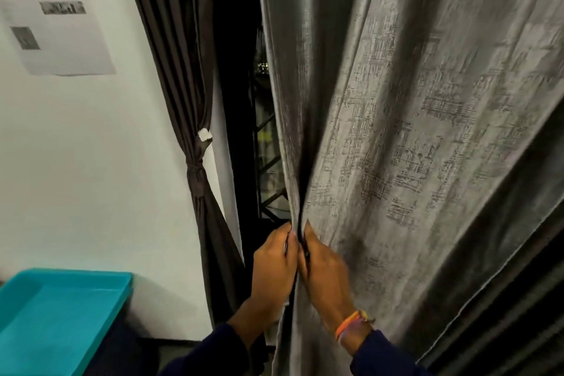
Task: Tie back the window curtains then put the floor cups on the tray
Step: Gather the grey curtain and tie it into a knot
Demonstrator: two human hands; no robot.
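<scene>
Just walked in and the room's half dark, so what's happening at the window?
A person is gathering the grey patterned curtain, both hands gripping its edge: left hand, right hand. The dark curtain by the wall is already tied back. The teal tray holds no cups in view.

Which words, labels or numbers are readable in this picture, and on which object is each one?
None can be read.
Paper sheet on the wall: dark printed patches, all too blurred to read.
Grey curtain, dark curtain, teal tray, wristband: no text visible.
</scene>
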